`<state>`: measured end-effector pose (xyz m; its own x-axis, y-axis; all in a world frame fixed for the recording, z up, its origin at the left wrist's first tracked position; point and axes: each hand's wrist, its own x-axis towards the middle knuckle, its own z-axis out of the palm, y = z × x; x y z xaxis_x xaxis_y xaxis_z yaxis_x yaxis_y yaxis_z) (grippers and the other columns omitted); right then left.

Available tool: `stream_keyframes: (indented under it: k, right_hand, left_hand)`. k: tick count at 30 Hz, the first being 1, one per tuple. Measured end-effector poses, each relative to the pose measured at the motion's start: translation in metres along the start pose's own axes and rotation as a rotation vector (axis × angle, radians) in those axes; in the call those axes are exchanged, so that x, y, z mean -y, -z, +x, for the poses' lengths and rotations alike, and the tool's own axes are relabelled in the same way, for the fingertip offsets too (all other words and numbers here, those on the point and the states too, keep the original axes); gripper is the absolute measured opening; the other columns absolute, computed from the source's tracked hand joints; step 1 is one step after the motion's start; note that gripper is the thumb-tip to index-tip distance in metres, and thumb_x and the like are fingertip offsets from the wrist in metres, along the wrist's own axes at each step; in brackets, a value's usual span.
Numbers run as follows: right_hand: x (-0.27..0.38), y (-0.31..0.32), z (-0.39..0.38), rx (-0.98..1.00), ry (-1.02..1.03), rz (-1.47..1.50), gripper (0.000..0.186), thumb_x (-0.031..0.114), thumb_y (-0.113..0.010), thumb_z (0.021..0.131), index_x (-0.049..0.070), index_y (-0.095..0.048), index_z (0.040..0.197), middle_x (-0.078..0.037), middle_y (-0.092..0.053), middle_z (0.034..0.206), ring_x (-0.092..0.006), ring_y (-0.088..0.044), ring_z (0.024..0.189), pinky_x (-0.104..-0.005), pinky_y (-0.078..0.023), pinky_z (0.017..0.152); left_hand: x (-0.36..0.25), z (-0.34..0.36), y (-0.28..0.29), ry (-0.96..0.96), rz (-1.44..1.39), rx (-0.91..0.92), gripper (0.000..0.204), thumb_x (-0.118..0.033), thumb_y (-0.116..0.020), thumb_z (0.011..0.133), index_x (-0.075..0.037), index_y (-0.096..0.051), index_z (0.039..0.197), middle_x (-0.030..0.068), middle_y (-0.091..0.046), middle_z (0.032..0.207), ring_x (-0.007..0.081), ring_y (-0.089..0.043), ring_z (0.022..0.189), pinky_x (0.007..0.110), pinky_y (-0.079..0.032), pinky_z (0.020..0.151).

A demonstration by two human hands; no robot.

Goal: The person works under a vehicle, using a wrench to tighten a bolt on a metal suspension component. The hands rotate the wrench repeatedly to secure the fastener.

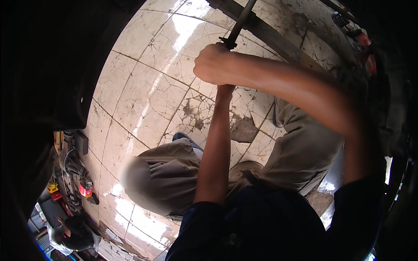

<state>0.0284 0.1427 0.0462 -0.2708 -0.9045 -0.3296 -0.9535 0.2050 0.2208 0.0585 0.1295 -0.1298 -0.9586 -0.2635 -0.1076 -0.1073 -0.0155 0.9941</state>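
Observation:
A dark metal rod [238, 29] with a small flanged collar comes down from the top edge at a slant. My right hand [213, 65] is closed in a fist around its lower end, just under the collar. Straight up from below reaches my left forearm, and its wrist [224, 90] passes beneath my right wrist. The left hand itself is hidden behind the right hand and forearm, so its fingers do not show. Whether both hands share the rod cannot be seen.
A long dark beam [278, 41] runs slanting behind the rod. Cracked, broken tiles [143, 87] cover the floor under my bent legs. Large black shapes fill the left side. Metal parts [72, 163] and a red-labelled bottle [86, 187] lie at left, near another person [76, 232].

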Motion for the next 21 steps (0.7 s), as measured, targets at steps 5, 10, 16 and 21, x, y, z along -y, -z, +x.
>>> stream_keyframes:
  k: [5,10,16,21]
  right_hand:
    - [-0.009,-0.013,0.004,0.005,-0.030,-0.008,0.009,0.013,-0.066,0.074,0.007,-0.073,0.075,-0.011,-0.073,0.083,-0.0270,-0.070,0.080,-0.0392,-0.057,0.064]
    - [-0.002,0.000,0.001,0.001,0.020,-0.015,0.010,0.014,-0.067,0.075,0.007,-0.073,0.077,-0.010,-0.073,0.085,-0.0263,-0.071,0.081,-0.0396,-0.057,0.064]
    - [-0.012,-0.007,-0.004,0.126,-0.019,-0.035,0.009,0.013,-0.069,0.075,0.007,-0.074,0.080,-0.009,-0.073,0.088,-0.0258,-0.070,0.083,-0.0406,-0.057,0.062]
    - [-0.009,-0.009,0.008,0.152,-0.030,-0.043,0.010,0.013,-0.069,0.075,0.007,-0.074,0.081,-0.010,-0.073,0.088,-0.0259,-0.070,0.082,-0.0404,-0.057,0.061]
  left_hand:
    - [0.000,0.004,-0.005,-0.013,0.005,0.013,0.052,-0.024,-0.059,0.096,-0.006,-0.040,0.141,0.0110,-0.050,0.136,0.0187,-0.048,0.124,0.035,-0.041,0.099]
    - [0.003,0.005,0.000,-0.011,0.019,-0.001,0.052,-0.024,-0.060,0.096,-0.005,-0.039,0.141,0.0108,-0.049,0.136,0.0184,-0.048,0.123,0.035,-0.040,0.100]
    - [-0.001,0.009,-0.014,-0.023,0.024,0.029,0.053,-0.025,-0.060,0.096,-0.005,-0.039,0.141,0.0106,-0.049,0.136,0.0181,-0.048,0.123,0.034,-0.040,0.100]
    - [0.001,0.011,-0.007,-0.026,0.063,0.005,0.054,-0.025,-0.061,0.096,-0.005,-0.039,0.141,0.0104,-0.049,0.136,0.0179,-0.048,0.122,0.034,-0.039,0.100]
